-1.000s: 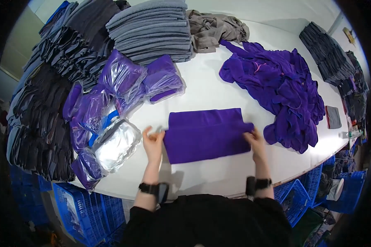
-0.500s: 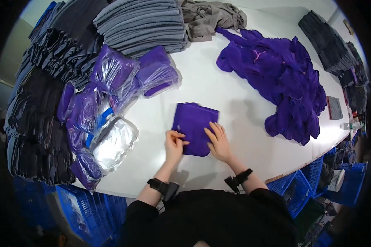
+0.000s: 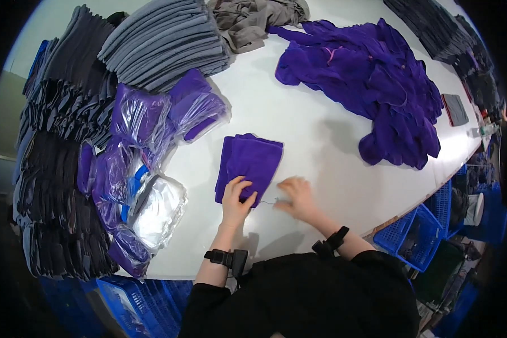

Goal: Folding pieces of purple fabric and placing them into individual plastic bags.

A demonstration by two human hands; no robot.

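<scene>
A folded purple cloth (image 3: 252,160) lies flat on the white table in front of me. My left hand (image 3: 235,198) grips its near edge, with bent fingers over the top. To the right of the cloth, my right hand (image 3: 298,200) is raised, blurred by motion. A thin dark thread (image 3: 267,202) stretches between the cloth's near right corner and my right fingertips, which seem to pinch it. Clear bags with purple cloth (image 3: 142,115) lie to the left, beside a stack of clear plastic bags (image 3: 160,211).
A loose heap of purple cloths (image 3: 372,79) covers the far right of the table (image 3: 321,146). Grey folded stacks (image 3: 166,45) and dark folded stacks (image 3: 53,186) line the left. A crumpled grey-brown cloth (image 3: 253,19) lies behind. Blue crates (image 3: 417,239) stand below the table's edge.
My right hand has left the cloth and moved aside with the thread. The left hand has closed further over the near edge. The view has shifted and turned slightly.
</scene>
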